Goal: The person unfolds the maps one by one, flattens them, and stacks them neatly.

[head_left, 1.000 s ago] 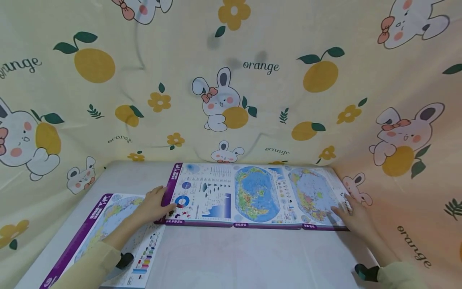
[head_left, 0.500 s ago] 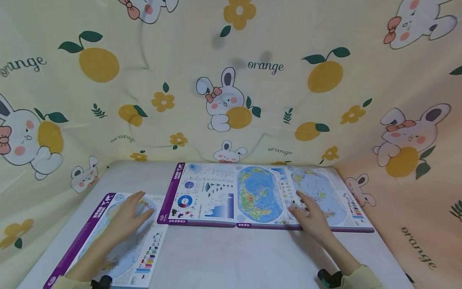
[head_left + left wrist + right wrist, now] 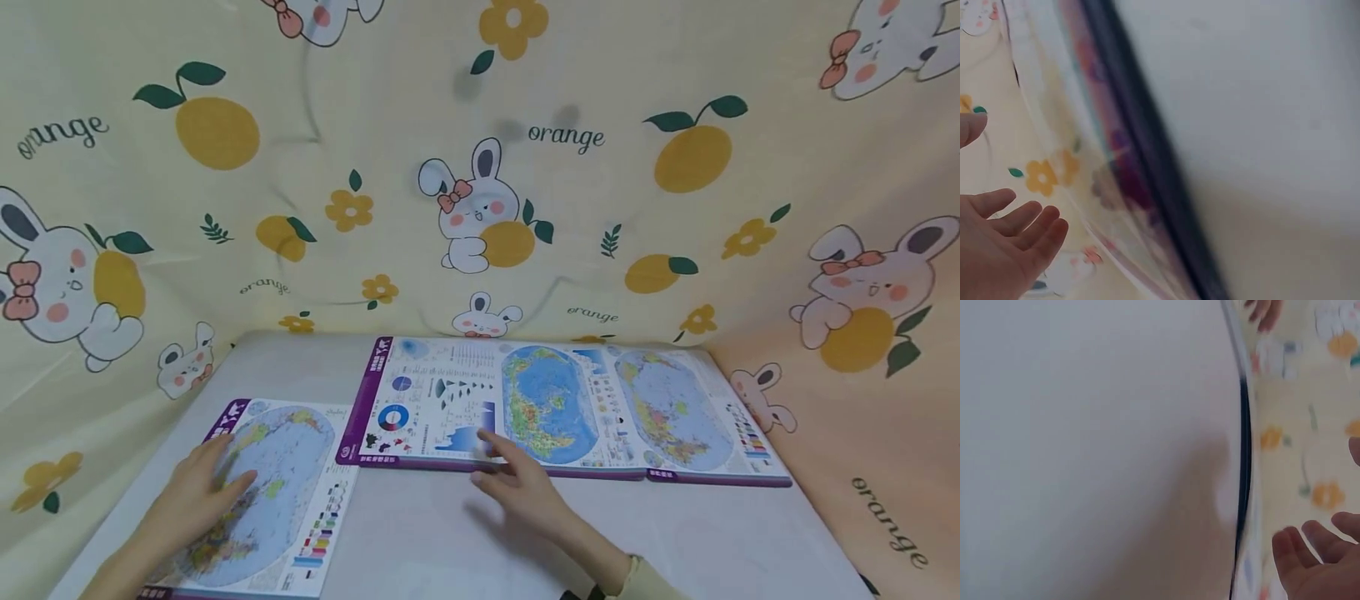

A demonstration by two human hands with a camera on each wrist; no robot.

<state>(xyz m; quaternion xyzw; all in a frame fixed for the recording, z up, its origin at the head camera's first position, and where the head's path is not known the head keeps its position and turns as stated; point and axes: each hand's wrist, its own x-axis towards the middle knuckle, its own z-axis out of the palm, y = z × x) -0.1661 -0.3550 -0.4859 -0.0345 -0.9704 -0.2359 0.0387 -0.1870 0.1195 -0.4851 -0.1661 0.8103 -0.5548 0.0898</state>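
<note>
My left hand (image 3: 198, 492) is over the left part of a world map sheet (image 3: 277, 483) with a purple border, at the left of the table. Its fingers and thumb are spread, and contact with the sheet is unclear. In the left wrist view the left hand (image 3: 1010, 250) shows relaxed fingers holding nothing. My right hand (image 3: 521, 487) hovers at the front edge of a chart sheet (image 3: 427, 400) with graphs, fingers loosely extended. Right of that chart lie a blue world map (image 3: 551, 404) and a paler world map (image 3: 675, 408), side by side in one row.
The white table (image 3: 450, 533) carries all the sheets. A cloth (image 3: 345, 100) printed with rabbits and oranges hangs behind and at both sides. The row of sheets lies along the back edge, its purple front edge looking thick.
Both hands have left the ends of the back row. The left hand has moved left and nearer, over the separate map; the right hand has swept left along the row's front edge.
</note>
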